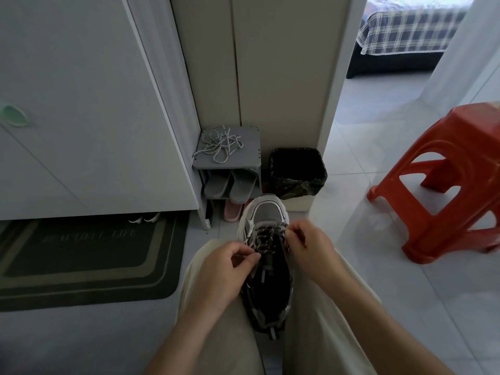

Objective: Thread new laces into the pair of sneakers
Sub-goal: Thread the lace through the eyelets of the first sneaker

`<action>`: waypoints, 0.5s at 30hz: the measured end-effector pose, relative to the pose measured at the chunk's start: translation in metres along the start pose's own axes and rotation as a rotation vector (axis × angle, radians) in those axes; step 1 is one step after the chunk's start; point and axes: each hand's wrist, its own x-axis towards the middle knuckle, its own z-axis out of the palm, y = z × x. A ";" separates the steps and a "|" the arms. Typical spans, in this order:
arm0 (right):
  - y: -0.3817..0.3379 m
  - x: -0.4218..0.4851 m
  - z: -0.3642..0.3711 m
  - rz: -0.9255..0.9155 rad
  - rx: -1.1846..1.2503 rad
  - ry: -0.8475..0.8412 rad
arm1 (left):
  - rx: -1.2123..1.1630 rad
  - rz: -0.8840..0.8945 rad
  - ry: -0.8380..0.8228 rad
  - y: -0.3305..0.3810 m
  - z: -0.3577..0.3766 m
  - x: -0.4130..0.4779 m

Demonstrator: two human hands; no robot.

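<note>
Sneaker [266, 255] between knees, lace [267, 236] ends hidden by pinching fingers

One sneaker [266, 255], grey mesh toe, silver-white overlays, dark tongue and interior, stands upright between the person's knees, toe pointing away. A dark speckled lace [266, 234] crosses the lower eyelets in several rows; upper eyelets cannot be judged. A second, pale speckled lace [220, 144] lies in a loose tangle on the grey shoe rack top beyond.
</note>
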 end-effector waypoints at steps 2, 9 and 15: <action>0.007 -0.006 0.001 0.064 0.114 -0.018 | 0.018 0.015 0.022 0.003 0.000 -0.001; 0.014 -0.023 0.005 0.012 0.098 0.094 | -0.018 -0.014 0.008 0.006 0.002 -0.004; 0.007 -0.006 -0.005 0.034 0.213 0.094 | -0.028 -0.030 -0.037 0.003 0.000 -0.008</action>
